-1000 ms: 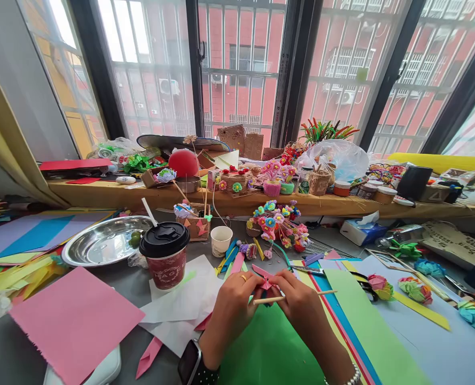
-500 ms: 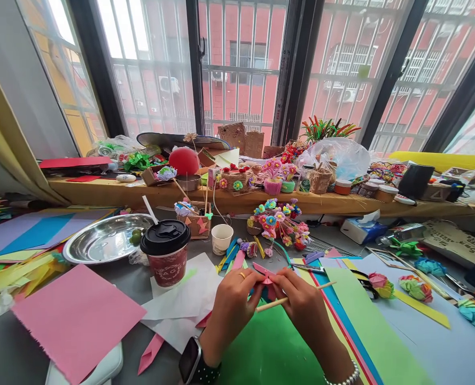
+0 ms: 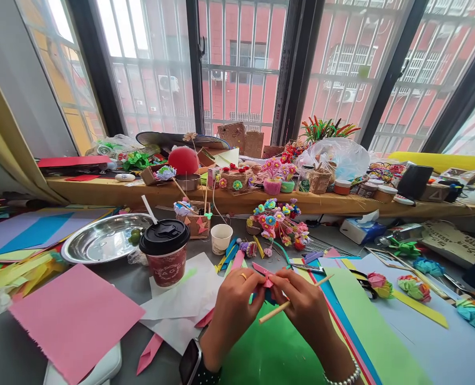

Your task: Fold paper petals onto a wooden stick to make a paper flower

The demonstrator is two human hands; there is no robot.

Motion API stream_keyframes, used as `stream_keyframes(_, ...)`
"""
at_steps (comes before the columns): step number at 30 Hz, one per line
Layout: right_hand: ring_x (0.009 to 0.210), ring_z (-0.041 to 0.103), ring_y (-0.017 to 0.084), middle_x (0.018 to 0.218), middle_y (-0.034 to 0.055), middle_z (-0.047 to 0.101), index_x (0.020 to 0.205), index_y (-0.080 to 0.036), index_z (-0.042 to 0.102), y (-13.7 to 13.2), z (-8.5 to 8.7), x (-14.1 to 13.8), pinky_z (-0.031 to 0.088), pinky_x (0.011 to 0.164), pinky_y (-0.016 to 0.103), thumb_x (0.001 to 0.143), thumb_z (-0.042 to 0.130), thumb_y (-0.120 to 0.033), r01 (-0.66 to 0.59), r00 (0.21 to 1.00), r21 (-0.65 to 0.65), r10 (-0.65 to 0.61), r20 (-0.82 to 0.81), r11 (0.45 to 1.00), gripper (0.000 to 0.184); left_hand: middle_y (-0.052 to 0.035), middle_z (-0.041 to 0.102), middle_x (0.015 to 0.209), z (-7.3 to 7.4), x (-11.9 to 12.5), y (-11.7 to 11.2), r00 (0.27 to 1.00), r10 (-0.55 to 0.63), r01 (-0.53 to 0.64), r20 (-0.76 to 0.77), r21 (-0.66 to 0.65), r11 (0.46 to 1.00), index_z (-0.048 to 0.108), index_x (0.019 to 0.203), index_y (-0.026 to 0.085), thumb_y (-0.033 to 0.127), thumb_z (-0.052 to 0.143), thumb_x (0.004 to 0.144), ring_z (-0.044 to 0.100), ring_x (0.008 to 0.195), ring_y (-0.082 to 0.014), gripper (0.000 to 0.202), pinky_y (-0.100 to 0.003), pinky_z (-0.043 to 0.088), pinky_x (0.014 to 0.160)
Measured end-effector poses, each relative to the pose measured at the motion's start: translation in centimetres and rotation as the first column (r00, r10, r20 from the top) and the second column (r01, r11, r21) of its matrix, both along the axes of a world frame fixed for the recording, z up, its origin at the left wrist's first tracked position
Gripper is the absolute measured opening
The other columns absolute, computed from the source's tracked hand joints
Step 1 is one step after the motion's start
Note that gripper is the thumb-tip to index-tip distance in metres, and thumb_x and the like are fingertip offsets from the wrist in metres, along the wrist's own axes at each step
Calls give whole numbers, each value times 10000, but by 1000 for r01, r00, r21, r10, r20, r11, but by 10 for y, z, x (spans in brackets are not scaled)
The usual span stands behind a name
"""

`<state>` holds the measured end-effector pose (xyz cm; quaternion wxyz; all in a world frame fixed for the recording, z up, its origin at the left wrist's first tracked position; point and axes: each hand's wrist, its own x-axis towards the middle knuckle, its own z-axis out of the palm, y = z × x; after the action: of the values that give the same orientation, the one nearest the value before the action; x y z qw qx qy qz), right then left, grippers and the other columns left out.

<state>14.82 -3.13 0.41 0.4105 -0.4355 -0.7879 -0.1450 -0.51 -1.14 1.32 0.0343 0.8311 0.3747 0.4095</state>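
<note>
Between both hands is a small piece of folded pink paper (image 3: 267, 281), pinched at the fingertips. My left hand (image 3: 237, 299) grips its left side, a ring on one finger. My right hand (image 3: 301, 302) pinches the other side and also keeps a thin wooden stick (image 3: 275, 312) tucked between its fingers, slanting up to the right. Beneath the hands lies a green surface (image 3: 275, 347). Folded pink paper pieces (image 3: 149, 353) lie left of my left hand, near white paper sheets (image 3: 181, 299).
A lidded coffee cup (image 3: 167, 262) with a straw stands left, before a steel tray (image 3: 101, 240). A square pink sheet (image 3: 77, 321) lies at front left. A small paper cup (image 3: 221, 239), crochet flowers (image 3: 277, 219) and scissors (image 3: 309, 268) sit beyond the hands. Coloured sheets (image 3: 361, 310) spread right.
The wooden stick in my right hand has tilted, its near end lower and slightly further right. Both hands stay on the folded pink paper with small finger movements.
</note>
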Motion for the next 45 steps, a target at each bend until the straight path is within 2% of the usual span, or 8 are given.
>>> stream_keyframes(3,734,588,161,837,63,626,910,-173,586,-1,1,0,457,609,244,835,438,-155,-33,999,-16,33,-40,999,167,-48,624,721,5,-2,-1,998,-29,36,57,-140,990,584,729,159,128,495,722,562,702,-183,95,-302,426,642)
stream_keyframes(6,713,586,150,830,56,630,893,-178,589,-2,4,0,460,589,234,827,457,-158,-88,990,-68,80,-116,994,149,-36,642,768,11,-6,1,964,-107,190,242,-351,917,601,762,169,225,525,737,575,760,-178,98,-290,425,714)
stream_keyframes(10,680,585,135,784,45,633,860,-184,599,-3,8,0,461,577,217,824,472,-180,-186,963,-122,156,-221,975,132,-47,652,803,12,-10,9,787,25,440,617,-588,679,625,808,158,386,478,765,591,782,-181,274,-270,441,711)
stream_keyframes(12,673,588,130,774,41,636,849,-189,601,-4,10,-1,460,577,211,825,471,-180,-226,951,-129,190,-244,966,132,-50,654,818,8,-10,13,721,94,536,687,-638,553,637,848,152,401,563,700,589,755,-177,300,-260,442,683)
stream_keyframes(14,670,591,131,771,41,638,845,-193,601,-4,10,-2,459,572,209,818,482,-174,-236,947,-128,199,-250,963,124,-50,654,748,4,-8,16,713,119,584,691,-679,445,653,838,134,387,658,608,577,693,-166,341,-243,429,630)
stream_keyframes(16,665,593,134,773,43,640,844,-193,600,-4,10,-3,460,569,212,807,495,-168,-228,950,-136,190,-248,964,114,-45,641,689,0,-7,16,686,146,618,713,-676,401,663,775,119,374,689,573,555,647,-147,326,-227,411,597)
stream_keyframes(22,648,592,136,753,39,640,859,-193,603,-6,14,-5,470,569,222,793,495,-176,-202,959,-183,157,-235,962,128,-1,577,574,-4,-4,15,600,234,676,765,-642,362,626,622,113,330,747,503,497,556,-95,276,-194,374,552)
stream_keyframes(45,745,623,137,801,56,673,883,-186,611,-4,7,-9,513,652,221,804,500,-138,-230,949,-57,211,-234,971,144,43,516,509,-12,1,17,537,295,706,790,-612,356,490,688,152,393,689,582,503,451,-88,331,-196,366,472)
